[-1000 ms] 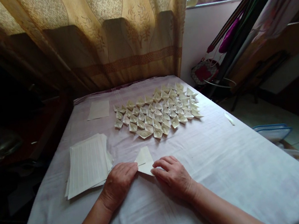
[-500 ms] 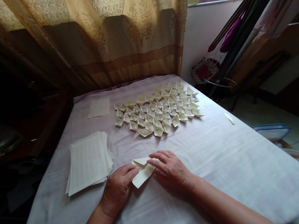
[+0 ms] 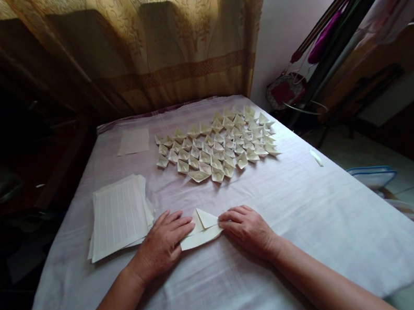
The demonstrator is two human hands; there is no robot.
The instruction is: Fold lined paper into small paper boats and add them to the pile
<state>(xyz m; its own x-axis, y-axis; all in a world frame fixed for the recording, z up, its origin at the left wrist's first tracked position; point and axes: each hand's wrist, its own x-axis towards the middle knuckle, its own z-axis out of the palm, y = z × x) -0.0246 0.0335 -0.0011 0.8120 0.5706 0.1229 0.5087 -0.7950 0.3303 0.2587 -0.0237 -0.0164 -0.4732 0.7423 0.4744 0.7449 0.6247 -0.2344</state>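
Observation:
A folded sheet of pale paper [image 3: 201,235] lies near the middle front of the table, with a triangular peak at its top and a flat strip along its bottom edge. My left hand [image 3: 165,240] holds its left end, fingers stretched over the paper and its thumb mostly hidden. At the right corner, my right hand [image 3: 248,228] has its fingers bent together and grips the edge. Beyond the hands stand many small folded paper boats [image 3: 214,148], grouped in rough rows.
To the left lies a stack of printed sheets [image 3: 118,217]. Farther back is a single loose sheet [image 3: 133,141]. A small white strip [image 3: 316,158] rests by the right edge of the cloth-covered table [image 3: 319,258]. A curtain [image 3: 172,39] hangs behind it.
The paper has been turned and flattened, so its peak now points away from me. My left hand has spread over its left side, and my right hand has moved to its right corner.

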